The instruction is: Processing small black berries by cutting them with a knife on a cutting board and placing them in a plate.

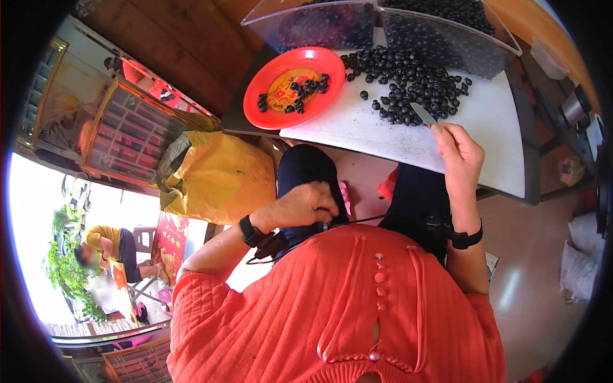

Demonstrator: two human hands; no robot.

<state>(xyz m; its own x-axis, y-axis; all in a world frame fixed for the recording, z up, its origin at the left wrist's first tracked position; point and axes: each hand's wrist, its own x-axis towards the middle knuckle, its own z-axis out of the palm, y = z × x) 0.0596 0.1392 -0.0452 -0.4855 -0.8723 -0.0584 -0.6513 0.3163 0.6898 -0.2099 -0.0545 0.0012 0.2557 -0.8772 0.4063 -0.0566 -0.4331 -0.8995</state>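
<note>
My right hand (457,150) is closed around a small knife (423,115), whose blade points at the near edge of a heap of small, round, black berry-like pieces (415,83). The heap spreads over a white board (383,137) on the table. Over my lap, my left hand (310,204) has its fingers curled in; what they hold, if anything, is hidden. A red plate (255,96) with a yellow printed centre overlaps the board's left end and carries several of the black pieces.
Two clear bins (440,48) of black pieces stand behind the heap. A yellow sack (220,175) sits left of my knees. A thin black cord (364,220) crosses my lap. White bags (581,255) lie on the floor at right. Another person (105,242) sits far left.
</note>
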